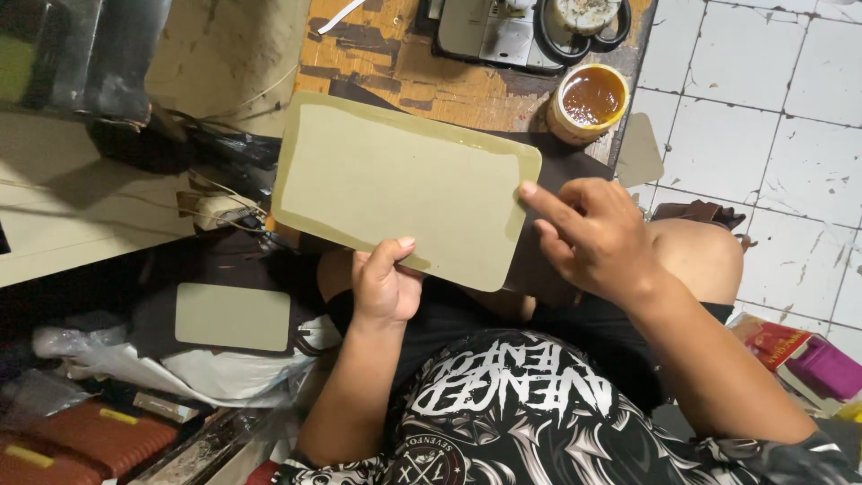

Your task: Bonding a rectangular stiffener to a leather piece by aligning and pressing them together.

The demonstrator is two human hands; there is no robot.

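A large olive-green rectangular sheet [395, 184] with rounded corners and a glossy border is held up over my lap. My left hand [384, 286] grips its near edge, thumb on top. My right hand [588, 235] is at the sheet's right edge, index finger stretched out and touching the edge near the corner. A dark brown piece of material [566, 171] lies under the sheet's right side, partly hidden by it and by my right hand.
A worn wooden table [431, 76] holds an open tub of amber glue [588, 99] and a machine base [489, 31]. A smaller olive sheet [232, 316] rests on dark material at left. Another olive piece [639, 153] lies on the white tiled floor [772, 117].
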